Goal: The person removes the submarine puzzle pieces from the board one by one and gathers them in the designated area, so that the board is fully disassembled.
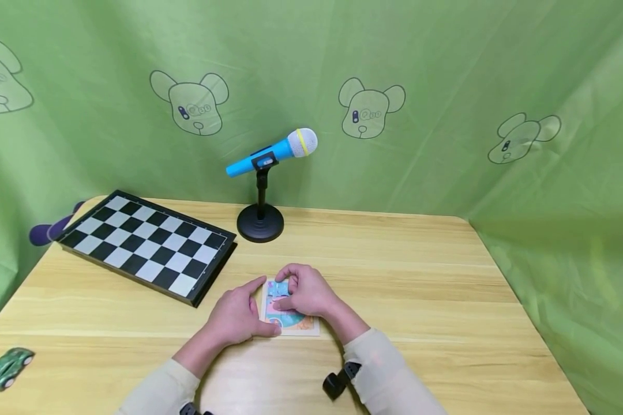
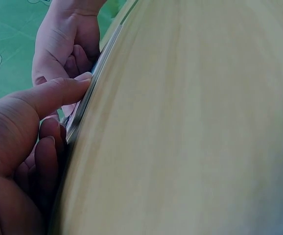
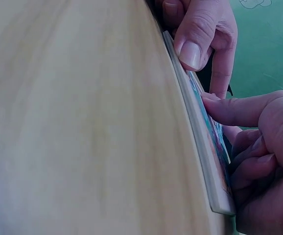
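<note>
A small picture puzzle (image 1: 300, 328) in a pale, flat frame lies on the table, its picture in blue, pink and orange. My left hand (image 1: 237, 316) holds the frame at its left side, with the thumb on the near edge and the index finger at the far left corner. Over the picture, my right hand (image 1: 310, 291) curls its thumb and index finger about a light blue puzzle piece (image 1: 277, 289) in the upper left part. The right hand covers the picture's upper right. In the right wrist view, the right thumb tip touches the picture on the frame (image 3: 193, 110).
A folded chessboard (image 1: 150, 242) lies at the back left of the wooden table (image 1: 420, 276). Behind the hands stands a blue toy microphone (image 1: 270, 158) on a black stand (image 1: 260, 223). A green toy car (image 1: 7, 369) sits at the front left. Green cloth (image 1: 291, 57) hangs behind.
</note>
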A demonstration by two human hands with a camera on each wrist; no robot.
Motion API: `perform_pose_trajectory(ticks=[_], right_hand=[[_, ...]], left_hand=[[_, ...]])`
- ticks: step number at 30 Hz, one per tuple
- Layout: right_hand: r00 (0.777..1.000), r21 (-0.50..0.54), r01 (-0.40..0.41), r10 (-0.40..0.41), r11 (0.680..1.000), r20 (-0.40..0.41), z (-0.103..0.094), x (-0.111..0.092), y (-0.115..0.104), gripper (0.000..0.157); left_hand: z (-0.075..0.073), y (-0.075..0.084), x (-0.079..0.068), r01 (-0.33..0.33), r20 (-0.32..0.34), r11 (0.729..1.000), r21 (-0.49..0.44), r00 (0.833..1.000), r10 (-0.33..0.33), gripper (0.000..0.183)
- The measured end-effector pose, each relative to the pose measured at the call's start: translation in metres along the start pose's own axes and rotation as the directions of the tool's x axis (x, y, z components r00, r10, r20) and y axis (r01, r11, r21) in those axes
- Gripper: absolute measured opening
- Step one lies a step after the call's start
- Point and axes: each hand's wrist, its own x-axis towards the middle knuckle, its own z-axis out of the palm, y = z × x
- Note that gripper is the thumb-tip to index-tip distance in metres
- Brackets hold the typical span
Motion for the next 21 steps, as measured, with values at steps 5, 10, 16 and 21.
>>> perform_pose_trajectory(ticks=[5, 10, 16, 21], right_hand=[[1.0, 0.006, -0.02, 0.02, 1.0, -0.017, 0.001, -0.0012, 0.0005, 0.04], [0.999, 0.014, -0.023, 0.024, 1.0, -0.021, 0.0011, -0.0032, -0.0003, 0.037], [1.0, 0.003, -0.014, 0.014, 1.0, -0.005, -0.0001, -0.004, -0.0011, 0.034], [1.0, 0.005, -0.012, 0.012, 1.0, 0.007, 0.0002, -0.0026, 0.0006, 0.026]], left_hand=[[-0.0001, -0.0005, 0.0004, 0.0, -0.001, 1.0, 0.0, 1.0, 0.0, 0.111], [0.0002, -0.0012, 0.0, -0.002, -0.003, 1.0, -0.004, 1.0, 0.002, 0.111], [0.0004, -0.0013, -0.0005, -0.007, -0.004, 1.0, -0.011, 1.0, 0.006, 0.111], [-0.0001, -0.0016, -0.001, -0.012, -0.004, 1.0, -0.009, 1.0, 0.012, 0.11]])
